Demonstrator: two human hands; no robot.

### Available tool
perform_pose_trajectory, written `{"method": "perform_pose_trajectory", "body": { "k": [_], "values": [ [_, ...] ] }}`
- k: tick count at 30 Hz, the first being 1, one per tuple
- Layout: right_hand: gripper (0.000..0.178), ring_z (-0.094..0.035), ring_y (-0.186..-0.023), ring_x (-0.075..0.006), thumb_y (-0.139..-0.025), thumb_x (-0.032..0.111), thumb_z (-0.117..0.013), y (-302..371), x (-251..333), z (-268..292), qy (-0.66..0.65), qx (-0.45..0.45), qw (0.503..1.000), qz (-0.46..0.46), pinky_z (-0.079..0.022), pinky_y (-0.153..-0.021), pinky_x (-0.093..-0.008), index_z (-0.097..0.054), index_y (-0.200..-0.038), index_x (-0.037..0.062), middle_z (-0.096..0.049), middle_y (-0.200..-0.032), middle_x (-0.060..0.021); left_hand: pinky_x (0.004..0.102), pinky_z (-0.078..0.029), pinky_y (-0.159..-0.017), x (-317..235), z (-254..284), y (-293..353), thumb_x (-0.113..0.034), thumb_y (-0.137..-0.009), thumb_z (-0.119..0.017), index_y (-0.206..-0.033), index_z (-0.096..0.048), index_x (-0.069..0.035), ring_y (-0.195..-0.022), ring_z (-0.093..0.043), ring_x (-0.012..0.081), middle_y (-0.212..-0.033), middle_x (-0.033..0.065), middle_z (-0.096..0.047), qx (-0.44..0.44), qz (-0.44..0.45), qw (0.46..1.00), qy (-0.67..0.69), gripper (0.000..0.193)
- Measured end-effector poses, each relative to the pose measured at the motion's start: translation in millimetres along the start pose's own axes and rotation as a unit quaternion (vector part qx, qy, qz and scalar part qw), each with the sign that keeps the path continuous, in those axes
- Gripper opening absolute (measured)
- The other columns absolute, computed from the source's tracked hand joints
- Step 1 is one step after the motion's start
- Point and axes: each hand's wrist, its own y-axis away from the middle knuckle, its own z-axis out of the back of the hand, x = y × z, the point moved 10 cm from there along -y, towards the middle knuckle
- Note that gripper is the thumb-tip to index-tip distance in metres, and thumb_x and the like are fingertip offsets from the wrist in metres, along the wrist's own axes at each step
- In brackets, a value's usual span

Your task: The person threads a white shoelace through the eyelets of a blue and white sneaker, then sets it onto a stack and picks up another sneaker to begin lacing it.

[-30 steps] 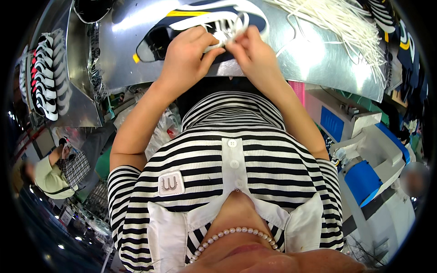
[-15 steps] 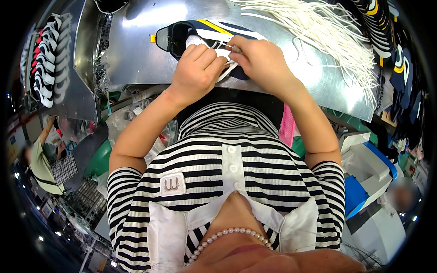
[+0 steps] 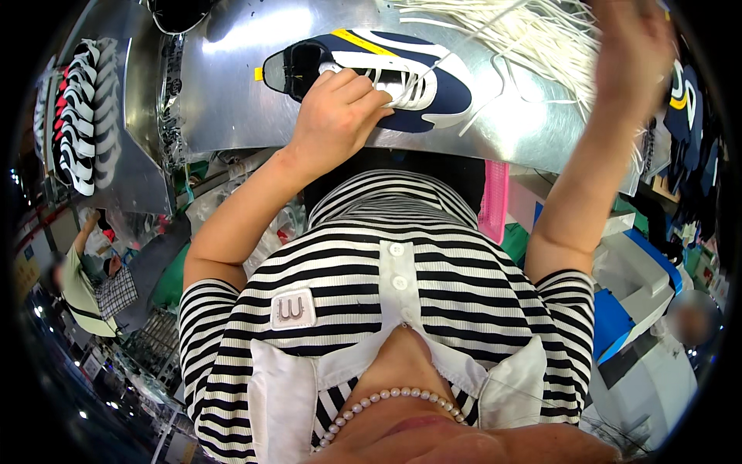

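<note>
Right grip [image 3: 635, 68] has swung outward from the left grip [image 3: 340, 110]; it is blurred, so I cannot tell whether it is closed. Clamped on the navy shoe [image 3: 451, 89], the left grip has the toe rightward. White laces [image 3: 541, 48] lie heaped on the bench [image 3: 224, 116], nearer the right grip.

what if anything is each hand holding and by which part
Left hand: the navy shoe, by the near side of its laced opening. Right hand: too blurred to tell.
</note>
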Motion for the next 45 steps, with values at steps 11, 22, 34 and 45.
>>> {"method": "perform_pose_trajectory", "body": {
  "k": [11, 22, 34, 45],
  "values": [
    [0.021, -0.063, -0.076, -0.0061, -0.088, 0.015, -0.072, 139, -135, -99, 0.046, 0.231, 0.938, -0.254, -0.050, -0.068, -0.0236, -0.070, -0.106, 0.0048, -0.071, -0.084, -0.0023, 0.0366, -0.052, -0.072, 72, -8, 13, -0.037, -0.100, -0.056, -0.145, -0.040, -0.010, -0.075, -0.066, 0.0306, -0.087, 0.0178, -0.068, 0.043, 0.359, 0.926, 0.107, 0.055],
    [0.026, -0.069, -0.067, -0.0235, -0.091, 0.018, -0.069, 134, -101, -100, 0.143, 0.224, 0.958, -0.109, -0.053, -0.063, -0.0314, -0.064, -0.113, 0.0071, -0.072, -0.084, -0.0100, 0.0308, -0.052, -0.073, 75, -6, 14, -0.033, -0.081, -0.080, -0.119, -0.064, -0.006, -0.082, -0.068, 0.0222, -0.098, 0.0116, -0.072, -0.092, 0.331, 0.937, 0.060, 0.049],
    [0.022, -0.070, -0.073, -0.0299, -0.093, 0.021, -0.064, 146, -102, -93, 0.254, 0.313, 0.903, -0.146, -0.052, -0.062, -0.0379, -0.057, -0.104, 0.0042, -0.071, -0.084, -0.0133, 0.0366, -0.045, -0.079, 68, 1, 13, -0.029, -0.075, -0.079, -0.116, -0.067, -0.014, -0.081, -0.061, 0.0251, -0.093, 0.0077, -0.072, -0.099, 0.333, 0.938, -0.017, 0.045],
    [0.016, -0.068, -0.075, -0.0340, -0.068, 0.015, -0.070, 153, -127, -132, 0.278, 0.349, 0.891, 0.081, -0.053, -0.064, -0.0455, -0.068, -0.082, 0.0083, -0.067, -0.076, -0.0160, 0.0374, -0.043, -0.103, 42, -22, -14, -0.020, -0.091, -0.070, -0.123, -0.062, -0.001, -0.113, -0.060, 0.0253, -0.126, 0.0127, -0.065, -0.117, 0.280, 0.928, 0.215, 0.038]
  ]
}}
